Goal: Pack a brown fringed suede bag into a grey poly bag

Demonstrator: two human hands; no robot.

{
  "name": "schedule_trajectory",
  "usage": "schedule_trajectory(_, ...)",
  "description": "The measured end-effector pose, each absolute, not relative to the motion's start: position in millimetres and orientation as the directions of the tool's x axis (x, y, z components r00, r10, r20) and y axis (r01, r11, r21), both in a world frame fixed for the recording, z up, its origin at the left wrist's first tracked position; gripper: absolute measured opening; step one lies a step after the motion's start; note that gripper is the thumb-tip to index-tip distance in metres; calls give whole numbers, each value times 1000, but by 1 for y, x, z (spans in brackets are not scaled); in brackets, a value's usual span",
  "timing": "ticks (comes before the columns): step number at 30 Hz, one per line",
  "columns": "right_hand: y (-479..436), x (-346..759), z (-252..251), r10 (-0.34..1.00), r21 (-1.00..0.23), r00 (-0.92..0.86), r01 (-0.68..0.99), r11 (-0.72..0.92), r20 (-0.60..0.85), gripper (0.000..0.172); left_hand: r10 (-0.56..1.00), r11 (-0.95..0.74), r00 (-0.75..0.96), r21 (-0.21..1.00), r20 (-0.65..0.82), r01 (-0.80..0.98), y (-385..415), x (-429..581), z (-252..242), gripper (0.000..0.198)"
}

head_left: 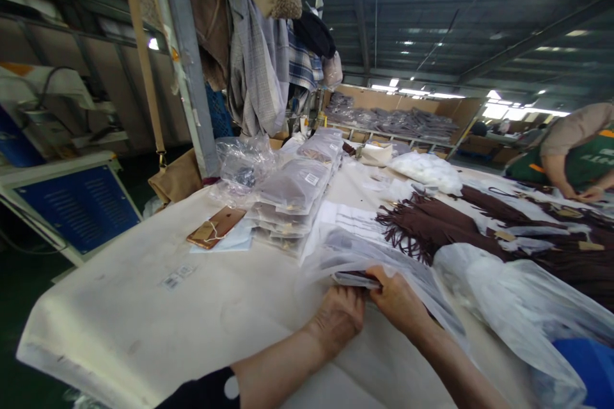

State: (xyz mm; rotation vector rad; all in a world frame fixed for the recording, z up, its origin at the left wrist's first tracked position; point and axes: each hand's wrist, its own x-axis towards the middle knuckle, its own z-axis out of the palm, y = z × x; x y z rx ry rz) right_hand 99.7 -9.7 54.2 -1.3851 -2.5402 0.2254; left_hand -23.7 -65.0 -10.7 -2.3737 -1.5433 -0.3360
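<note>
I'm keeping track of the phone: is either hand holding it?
No, the left hand and right hand are at a plastic bag, while the phone lies apart from them.

This area is serving as a textile-packing workshop: beams (537, 42) are spanning the roof (422, 6), bagged goods (398, 122) are lying in a rear bin (403, 99), and barcoded bags (290, 188) and fringed textiles (439, 223) are occupying the table (225, 319).

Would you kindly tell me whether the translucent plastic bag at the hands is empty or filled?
Not empty, it seems: dark material shows through the plastic bag by the right hand.
</note>
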Motion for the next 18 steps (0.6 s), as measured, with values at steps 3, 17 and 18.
schedule_trajectory(3, -11, 100, 52, 841, -253, -525, 802, 541, 131, 39, 811, -472, 481, -115, 332, 874, -73, -35, -15, 19)
schedule_trajectory(17, -14, 109, 29, 759, -179, -581, 747, 640, 293, 33, 863, -446, 385, 133, 327, 885, -50, -17, -21, 52)
schedule_trajectory(18, -15, 111, 27, 744, -173, -589, 735, 656, 316, 33, 858, -454, 391, 138, 332, 880, -49, -17, -21, 49)
